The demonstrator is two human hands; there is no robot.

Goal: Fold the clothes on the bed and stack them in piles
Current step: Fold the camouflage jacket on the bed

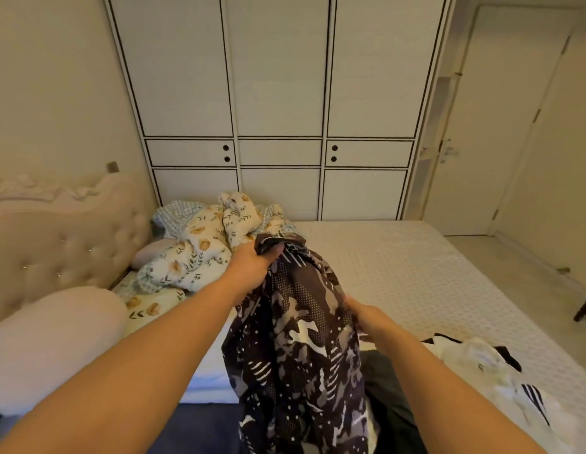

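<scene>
Left hand: my left hand (252, 267) is raised, fingers curled tight round the bunched top edge of the patterned shirt (298, 339).
Right hand: my right hand (367, 317) sits lower, at the shirt's right side, fingers closed on a fold of the cloth; the fingertips are tucked into the fabric, so I can't see exactly how much they hold.
Shirt: dark, camouflage-like print with white dashes and dots, hanging in a crumpled column from my hands down past the near edge of the bed (399, 263).
Other clothes: a white garment with black stripes (501, 371) lies unfolded on the bed to my right, and a dark garment (386, 381) lies just beside the hanging shirt; nothing I can see is folded or stacked yet.
Bedding: a floral duvet (199, 253) is heaped at the head end, near a pink pillow (49, 342).
Risk, twist: I hold a bunch, not corners, so I judge any fold started now would come out lopsided.
Risk, drag: the hem hangs low and could snag the dark garment when I swing the shirt over.
Risk, slip: my right hand's shallow hold may lose the cloth if I shake it out.
Writing: no brand, label or readable text shows anywhere.
</scene>
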